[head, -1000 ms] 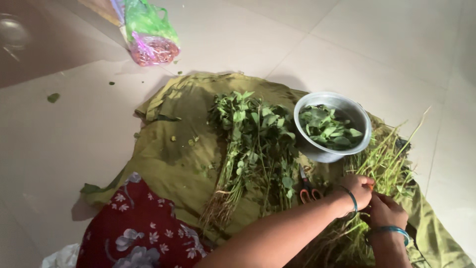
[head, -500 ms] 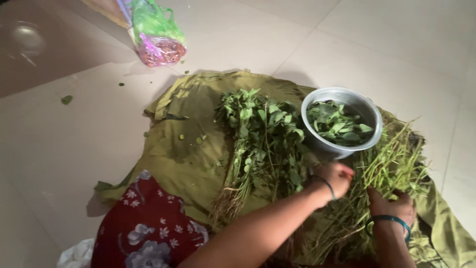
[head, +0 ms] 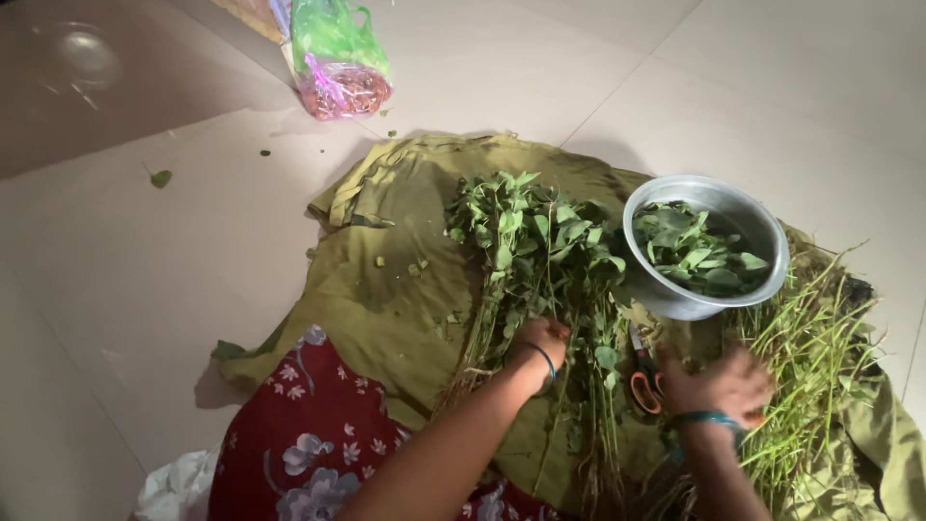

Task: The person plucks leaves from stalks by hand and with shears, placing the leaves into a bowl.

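Nearest the camera, a red floral garment [head: 299, 434] covers the person's lap at the near edge of the olive-green cloth [head: 386, 280] spread on the tiled floor [head: 145, 280].

The left hand [head: 540, 342], a dark bangle on its wrist, rests on the stems of the leafy green bunch [head: 540, 260], fingers curled down into them; how tightly it grips cannot be told. The bunch lies lengthwise across the middle of the cloth, roots toward the near edge and leaves toward the far edge.

The right hand [head: 723, 386], with a teal bangle, is blurred and hangs over the near part of the pile of stripped stalks [head: 810, 357] on the cloth's right side; whether it holds anything cannot be told. Just left of it, orange-handled scissors [head: 644, 371] lie on the cloth between the bunch and the stalks.

Farther back, a metal bowl [head: 675, 299] with picked leaves [head: 699, 251] sits toward the cloth's far right corner, touching the stalk pile. A few loose leaf scraps dot the cloth's left part.

Well beyond the cloth's far edge, a green and pink plastic bag [head: 338, 63] lies on the floor.
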